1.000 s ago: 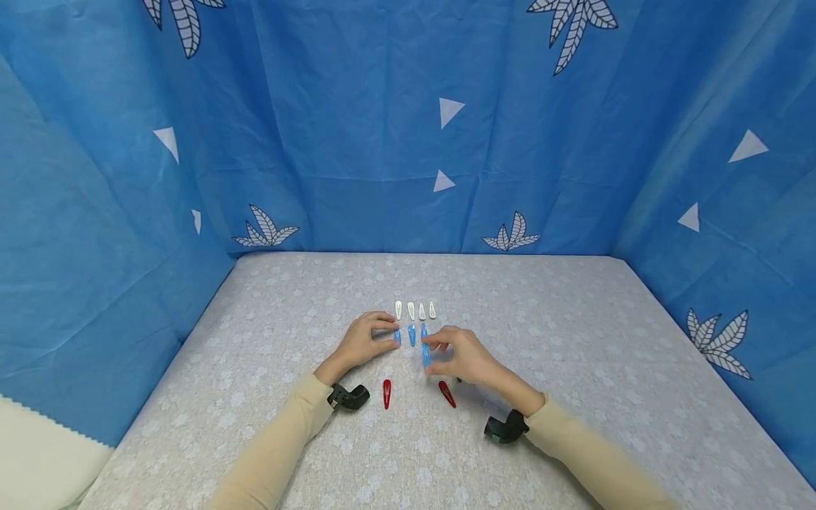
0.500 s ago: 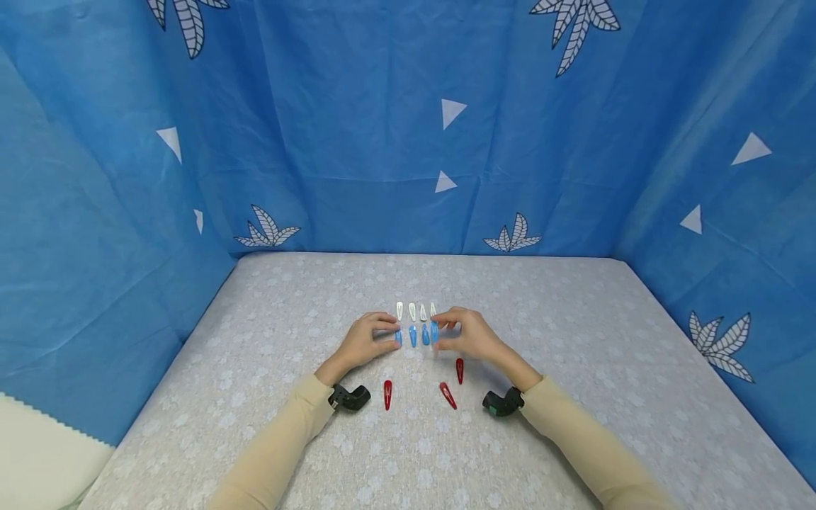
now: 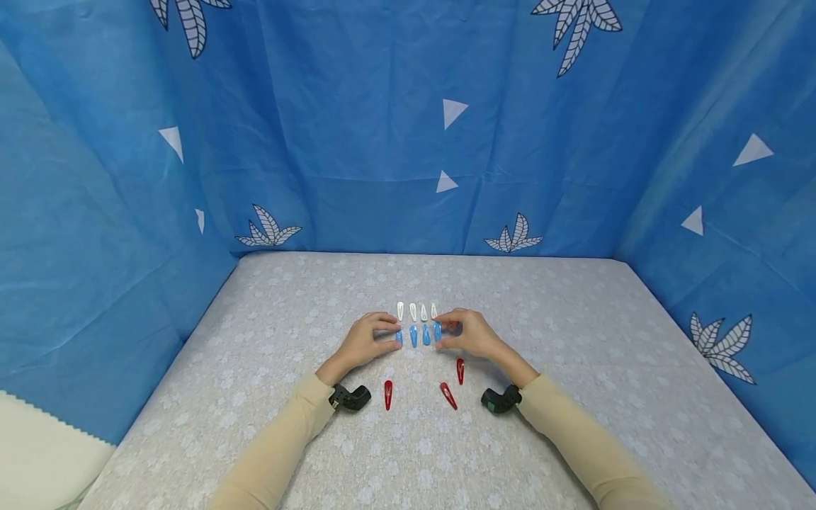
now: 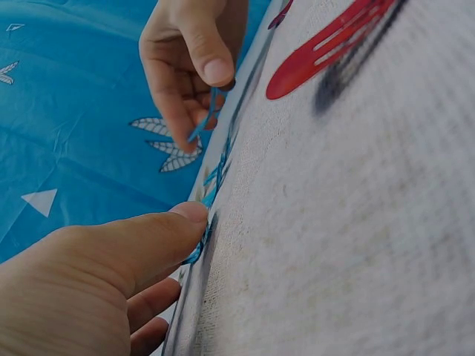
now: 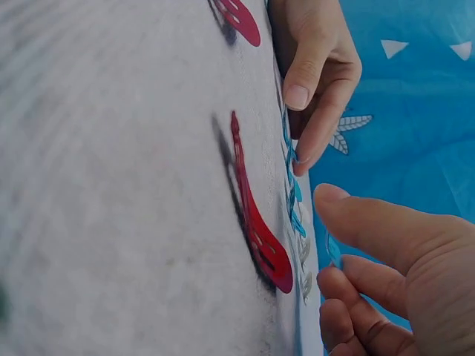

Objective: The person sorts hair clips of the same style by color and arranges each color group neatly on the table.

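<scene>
In the head view, my left hand (image 3: 367, 341) pinches the leftmost blue snap hair clip (image 3: 399, 338) of a row, thumb at its near end and fingers at its far end. My right hand (image 3: 470, 334) holds another blue hair clip (image 5: 333, 249) between thumb and fingertips at the right end of that row. In the left wrist view this clip shows tilted and raised over the cloth. Two more blue clips, a left one (image 3: 414, 336) and a right one (image 3: 426, 335), lie between the hands.
Behind the blue row lies a row of several white hair clips (image 3: 413, 312). Nearer me are three red hair clips: one at left (image 3: 388, 394), one slanted (image 3: 448, 396), one below the right hand (image 3: 460, 370). Patterned cloth (image 3: 357, 453) covers the table; blue curtains (image 3: 382, 127) stand around it.
My right hand has moved away from me and slightly right with its blue clip, to the row's right end, uncovering a red clip. The left hand stays at the leftmost blue clip.
</scene>
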The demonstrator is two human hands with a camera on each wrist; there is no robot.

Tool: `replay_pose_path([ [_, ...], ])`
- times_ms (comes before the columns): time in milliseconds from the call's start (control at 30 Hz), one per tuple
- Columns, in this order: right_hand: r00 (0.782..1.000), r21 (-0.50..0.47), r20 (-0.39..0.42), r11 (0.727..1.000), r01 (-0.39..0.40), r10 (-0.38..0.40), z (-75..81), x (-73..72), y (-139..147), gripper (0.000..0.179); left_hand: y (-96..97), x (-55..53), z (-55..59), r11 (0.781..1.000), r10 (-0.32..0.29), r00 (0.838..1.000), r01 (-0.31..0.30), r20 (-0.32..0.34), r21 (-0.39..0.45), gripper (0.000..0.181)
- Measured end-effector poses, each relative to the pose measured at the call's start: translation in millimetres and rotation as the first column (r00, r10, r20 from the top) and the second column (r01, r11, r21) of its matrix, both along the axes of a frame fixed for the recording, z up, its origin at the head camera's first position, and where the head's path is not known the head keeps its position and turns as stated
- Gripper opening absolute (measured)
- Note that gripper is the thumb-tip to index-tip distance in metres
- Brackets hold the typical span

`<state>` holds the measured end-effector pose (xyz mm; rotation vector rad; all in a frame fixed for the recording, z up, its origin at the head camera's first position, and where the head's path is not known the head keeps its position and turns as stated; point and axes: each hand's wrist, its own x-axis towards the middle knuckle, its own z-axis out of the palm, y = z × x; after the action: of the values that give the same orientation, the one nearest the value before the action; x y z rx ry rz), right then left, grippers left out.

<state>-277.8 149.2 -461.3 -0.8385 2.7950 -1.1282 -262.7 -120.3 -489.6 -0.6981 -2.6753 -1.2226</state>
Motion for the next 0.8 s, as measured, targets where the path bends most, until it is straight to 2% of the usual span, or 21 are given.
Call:
replay_pose_path([
  [233, 0.999, 0.001, 0.043, 1.0, 0.024, -0.024, -3.3, -3.5, -0.8, 0.05, 0.0, 0.1, -0.3, 1.0, -0.001, 1.0, 0.001, 0.002, -0.005, 0.037],
  [800, 0.997, 0.049, 0.065, 0.998, 0.045, -0.048, -5.6, -5.6, -3.4, 0.051, 0.2, -0.1, 0.0, 1.0, -0.002, 1.0, 0.002, -0.006, -0.014, 0.037],
])
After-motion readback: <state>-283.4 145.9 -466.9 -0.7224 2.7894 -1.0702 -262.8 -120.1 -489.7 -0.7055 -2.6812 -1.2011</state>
